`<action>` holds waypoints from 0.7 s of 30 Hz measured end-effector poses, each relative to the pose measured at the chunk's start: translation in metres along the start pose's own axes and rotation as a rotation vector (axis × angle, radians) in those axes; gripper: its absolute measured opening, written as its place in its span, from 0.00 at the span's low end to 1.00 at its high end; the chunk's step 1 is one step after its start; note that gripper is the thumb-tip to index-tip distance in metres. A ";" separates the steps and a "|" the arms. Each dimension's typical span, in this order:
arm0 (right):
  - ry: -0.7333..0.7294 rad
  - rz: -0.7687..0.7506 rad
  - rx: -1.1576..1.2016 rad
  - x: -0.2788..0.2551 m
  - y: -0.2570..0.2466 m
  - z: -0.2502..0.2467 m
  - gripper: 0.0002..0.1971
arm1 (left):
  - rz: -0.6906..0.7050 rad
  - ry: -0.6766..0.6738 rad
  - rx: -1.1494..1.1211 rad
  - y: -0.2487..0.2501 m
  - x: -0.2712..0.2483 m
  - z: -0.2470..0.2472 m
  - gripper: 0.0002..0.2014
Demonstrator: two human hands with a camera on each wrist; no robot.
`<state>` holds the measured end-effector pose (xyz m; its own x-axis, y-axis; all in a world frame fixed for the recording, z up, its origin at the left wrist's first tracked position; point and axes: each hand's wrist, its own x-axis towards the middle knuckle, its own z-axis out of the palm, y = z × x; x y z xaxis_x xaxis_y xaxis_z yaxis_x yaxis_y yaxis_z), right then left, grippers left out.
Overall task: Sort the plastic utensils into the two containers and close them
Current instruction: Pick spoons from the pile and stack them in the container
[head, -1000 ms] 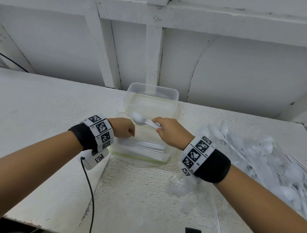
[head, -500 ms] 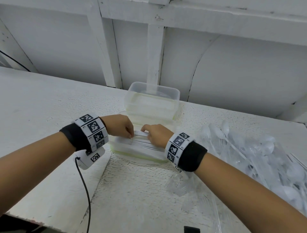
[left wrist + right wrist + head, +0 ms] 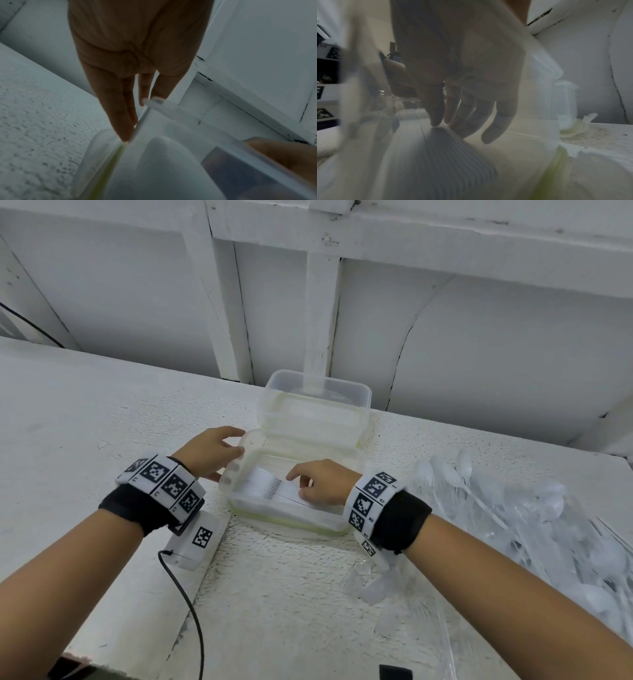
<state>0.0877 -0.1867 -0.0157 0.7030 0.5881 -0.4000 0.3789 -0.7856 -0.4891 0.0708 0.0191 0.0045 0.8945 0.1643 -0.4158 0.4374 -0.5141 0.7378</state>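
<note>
- The stack of plastic forks (image 3: 274,489) lies flat inside the near clear container (image 3: 291,518), tines toward the left end, right under the right hand's fingertips.
- The right hand (image 3: 320,482) reaches down into that container; its fingers (image 3: 436,108) are loosely spread and nearly straight, the tips resting on top of the forks (image 3: 440,148) without curling round them.
- The left hand (image 3: 209,451) is at the container's left end, fingers extended and close together, tips touching the raised edge of a clear lid (image 3: 255,445) there. In the left wrist view the fingertips (image 3: 126,129) lie against that clear plastic edge (image 3: 154,102); whether they pinch it cannot be told.
- Just beyond both sets of fingers, a second clear container (image 3: 315,402) sits against the far end of the near one, close to the white wall (image 3: 479,337).
- Well to the right of the right hand, a loose heap of white plastic spoons (image 3: 534,518) lies on clear plastic wrap on the white table (image 3: 85,412).
- Behind the left wrist, a small white box (image 3: 195,539) with a black cable (image 3: 185,594) rests on the table.
- Both wrists wear black bands with black-and-white marker squares.
</note>
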 end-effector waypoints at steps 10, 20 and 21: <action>0.033 0.012 0.017 -0.002 -0.003 0.002 0.19 | -0.009 -0.002 -0.024 0.004 -0.006 -0.001 0.18; 0.105 -0.019 -0.081 -0.008 0.000 -0.002 0.19 | 0.019 0.051 -0.021 -0.005 -0.026 -0.002 0.19; 0.136 -0.036 -0.080 -0.012 0.001 -0.005 0.19 | 0.030 0.055 -0.005 -0.006 -0.029 -0.002 0.19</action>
<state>0.0824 -0.1953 -0.0075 0.7613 0.5886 -0.2720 0.4481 -0.7808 -0.4355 0.0426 0.0192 0.0131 0.9107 0.1953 -0.3640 0.4111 -0.5153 0.7520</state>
